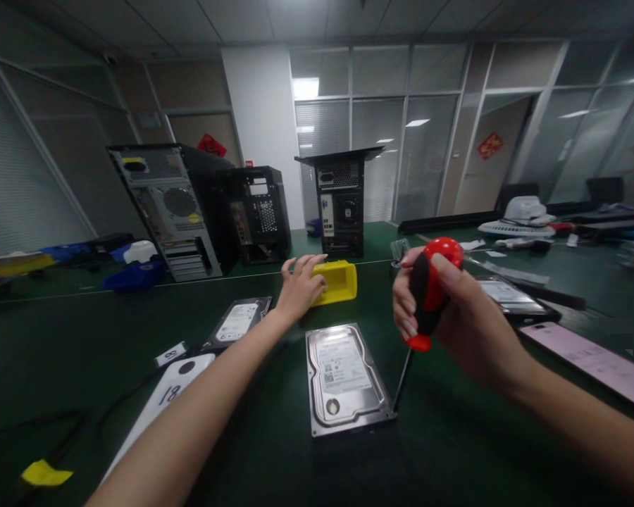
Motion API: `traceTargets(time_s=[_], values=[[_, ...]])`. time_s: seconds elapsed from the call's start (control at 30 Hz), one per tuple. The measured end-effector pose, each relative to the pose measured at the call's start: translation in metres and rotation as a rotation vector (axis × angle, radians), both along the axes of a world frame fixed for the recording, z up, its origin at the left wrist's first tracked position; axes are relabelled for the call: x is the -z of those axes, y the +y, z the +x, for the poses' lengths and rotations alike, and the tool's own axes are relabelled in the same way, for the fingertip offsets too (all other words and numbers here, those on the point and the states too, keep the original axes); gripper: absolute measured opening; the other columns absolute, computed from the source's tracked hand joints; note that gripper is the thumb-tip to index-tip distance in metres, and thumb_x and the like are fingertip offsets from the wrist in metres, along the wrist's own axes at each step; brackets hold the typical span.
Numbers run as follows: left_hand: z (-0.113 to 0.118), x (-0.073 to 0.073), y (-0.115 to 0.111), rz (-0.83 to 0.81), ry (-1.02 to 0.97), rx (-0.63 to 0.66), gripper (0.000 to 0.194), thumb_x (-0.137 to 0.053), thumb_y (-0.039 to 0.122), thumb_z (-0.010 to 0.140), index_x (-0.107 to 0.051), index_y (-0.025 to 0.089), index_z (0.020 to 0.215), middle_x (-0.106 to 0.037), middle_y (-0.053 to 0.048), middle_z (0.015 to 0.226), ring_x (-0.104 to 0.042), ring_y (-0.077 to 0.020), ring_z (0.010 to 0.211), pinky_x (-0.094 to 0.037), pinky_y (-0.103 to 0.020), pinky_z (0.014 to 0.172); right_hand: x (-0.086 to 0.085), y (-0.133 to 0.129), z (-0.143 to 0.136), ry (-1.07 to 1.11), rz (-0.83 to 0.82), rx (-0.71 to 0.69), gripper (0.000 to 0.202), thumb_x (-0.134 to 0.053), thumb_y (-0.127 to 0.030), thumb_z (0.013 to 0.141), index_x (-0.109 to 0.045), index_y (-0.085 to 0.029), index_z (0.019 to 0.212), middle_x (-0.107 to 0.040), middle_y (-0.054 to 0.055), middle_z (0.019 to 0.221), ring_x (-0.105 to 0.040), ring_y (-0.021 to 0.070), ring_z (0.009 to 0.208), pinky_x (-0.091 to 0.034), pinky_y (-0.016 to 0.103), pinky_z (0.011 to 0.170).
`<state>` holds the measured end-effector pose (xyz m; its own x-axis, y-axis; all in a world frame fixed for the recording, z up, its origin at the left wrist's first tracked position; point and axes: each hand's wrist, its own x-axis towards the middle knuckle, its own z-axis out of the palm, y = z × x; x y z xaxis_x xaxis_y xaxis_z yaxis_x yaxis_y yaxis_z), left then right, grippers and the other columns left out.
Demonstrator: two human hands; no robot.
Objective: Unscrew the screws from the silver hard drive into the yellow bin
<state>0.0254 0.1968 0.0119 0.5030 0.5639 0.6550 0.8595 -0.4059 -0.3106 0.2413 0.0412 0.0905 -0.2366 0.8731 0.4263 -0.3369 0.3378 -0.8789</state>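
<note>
R hand (427, 303) fingers closed round red/black screwdriver (434, 292), tip by near R corner of HDD (346, 380); L fingers, partly curled, at yellow bin (338, 283) on counter (275, 451).

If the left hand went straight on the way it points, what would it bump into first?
Most likely the yellow bin: the left hand has its fingertips right at the bin's left side, though one view can't settle whether they touch.
</note>
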Motion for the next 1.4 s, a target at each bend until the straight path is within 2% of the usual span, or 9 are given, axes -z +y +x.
traceTargets(time_s=[0.13, 0.3, 0.53, 0.77, 0.87, 0.93, 1.07, 1.27, 1.4], values=[[-0.022, -0.007, -0.009, 0.041, -0.034, -0.038, 0.010, -0.061, 0.028, 0.088, -0.069, 0.024, 0.090, -0.052, -0.008, 0.132, -0.039, -0.0315, 0.122, -0.024, -0.056, 0.098, 0.002, 0.002, 0.000, 0.055, -0.041, -0.024, 0.029, -0.050, -0.043, 0.086, -0.050, -0.024, 0.108, -0.054, -0.002, 0.074, -0.053, 0.0108, 0.058, -0.046, 0.025, 0.052], [-0.035, 0.001, -0.004, 0.009, 0.123, 0.019, 0.012, -0.062, 0.018, 0.085, -0.070, 0.023, 0.079, -0.051, -0.004, 0.136, -0.039, -0.0286, 0.127, -0.024, -0.053, 0.101, 0.003, 0.003, 0.000, 0.024, -0.041, -0.029, 0.031, -0.053, -0.045, 0.085, -0.051, -0.026, 0.110, -0.053, -0.002, 0.077, -0.053, 0.0113, 0.061, -0.048, 0.024, 0.053], [-0.025, 0.014, 0.011, -0.026, 0.299, 0.087, 0.022, -0.053, 0.009, 0.088, -0.070, 0.023, 0.083, -0.039, 0.001, 0.147, -0.033, -0.0223, 0.136, -0.020, -0.046, 0.109, 0.004, -0.001, 0.000, -0.023, -0.029, -0.045, 0.031, -0.053, -0.047, 0.085, -0.050, -0.027, 0.109, -0.053, -0.001, 0.077, -0.054, 0.0116, 0.060, -0.048, 0.024, 0.051], [-0.009, 0.017, 0.013, -0.077, 0.357, 0.118, 0.030, -0.046, 0.006, 0.091, -0.067, 0.024, 0.102, -0.029, 0.003, 0.152, -0.025, -0.0203, 0.140, -0.020, -0.042, 0.112, 0.004, 0.002, 0.000, -0.050, -0.005, -0.026, 0.033, -0.053, -0.049, 0.085, -0.050, -0.028, 0.110, -0.053, -0.001, 0.078, -0.056, 0.0117, 0.061, -0.049, 0.024, 0.052], [-0.004, 0.018, 0.013, -0.141, 0.377, 0.125, 0.027, -0.045, 0.010, 0.094, -0.064, 0.022, 0.109, -0.043, -0.004, 0.145, -0.039, -0.0225, 0.131, -0.033, -0.040, 0.105, 0.004, 0.002, 0.001, -0.060, 0.019, -0.043, 0.030, -0.052, -0.047, 0.087, -0.050, -0.028, 0.111, -0.053, -0.001, 0.078, -0.056, 0.0116, 0.062, -0.049, 0.023, 0.053], [-0.002, 0.019, 0.014, -0.202, 0.390, 0.117, 0.022, -0.047, 0.013, 0.095, -0.064, 0.018, 0.106, -0.058, -0.009, 0.127, -0.054, -0.0222, 0.116, -0.043, -0.036, 0.094, 0.005, 0.002, 0.003, -0.069, 0.030, -0.052, 0.030, -0.051, -0.047, 0.088, -0.051, -0.028, 0.111, -0.054, -0.001, 0.078, -0.056, 0.0116, 0.064, -0.050, 0.024, 0.056], [0.003, 0.021, 0.019, -0.316, 0.351, 0.004, 0.013, -0.054, 0.020, 0.094, -0.063, 0.011, 0.098, -0.066, -0.007, 0.096, -0.064, -0.0176, 0.085, -0.053, -0.032, 0.075, 0.007, 0.003, 0.006, -0.077, 0.039, -0.055, 0.030, -0.049, -0.046, 0.089, -0.050, -0.028, 0.113, -0.055, -0.001, 0.080, -0.057, 0.0114, 0.065, -0.050, 0.024, 0.059], [0.021, 0.027, 0.027, -0.422, 0.163, -0.268, 0.024, -0.056, 0.029, 0.094, -0.057, 0.013, 0.111, -0.061, -0.007, 0.107, -0.063, -0.0184, 0.088, -0.055, -0.036, 0.075, 0.007, 0.005, 0.007, -0.061, 0.039, -0.075, 0.029, -0.049, -0.045, 0.090, -0.049, -0.028, 0.113, -0.054, -0.002, 0.079, -0.057, 0.0108, 0.064, -0.051, 0.023, 0.059], [0.028, 0.026, 0.028, -0.497, 0.086, -0.328, 0.025, -0.055, 0.029, 0.094, -0.057, 0.013, 0.112, -0.061, -0.008, 0.109, -0.063, -0.0194, 0.091, -0.054, -0.038, 0.078, 0.007, 0.004, 0.008, -0.056, 0.046, -0.075, 0.030, -0.050, -0.045, 0.089, -0.050, -0.027, 0.113, -0.054, -0.001, 0.079, -0.057, 0.0109, 0.065, -0.050, 0.023, 0.059]])
